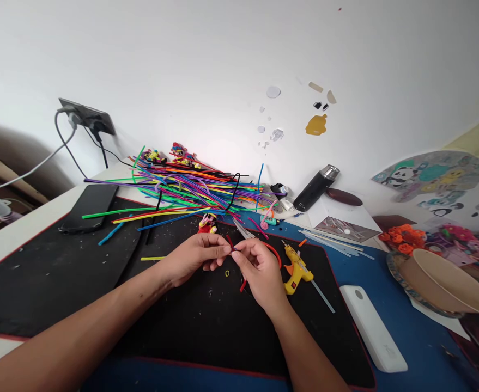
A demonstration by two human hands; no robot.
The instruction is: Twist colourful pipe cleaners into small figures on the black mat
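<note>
My left hand [201, 255] and my right hand [260, 267] meet over the black mat, fingertips pinched together. Between them is a short piece of pipe cleaner [229, 240], red at the tip and dark near the fingers; most of it is hidden. A red pipe cleaner [275, 252] curves out from behind my right hand. Just beyond my left hand lies a small red, yellow and black pipe-cleaner figure [207, 223]. Silver scissors [242, 230] point away behind my fingers. A tiny yellow ring [227, 273] rests on the mat below them.
Many coloured pipe cleaners [190, 188] are heaped at the back. To the right lie a yellow glue gun [298, 269], a white power bank [373, 328], clear glue sticks [337, 244] and a beige bowl [452, 277]. A black thermos [315, 189] leans near the wall; a phone [90, 208] lies left.
</note>
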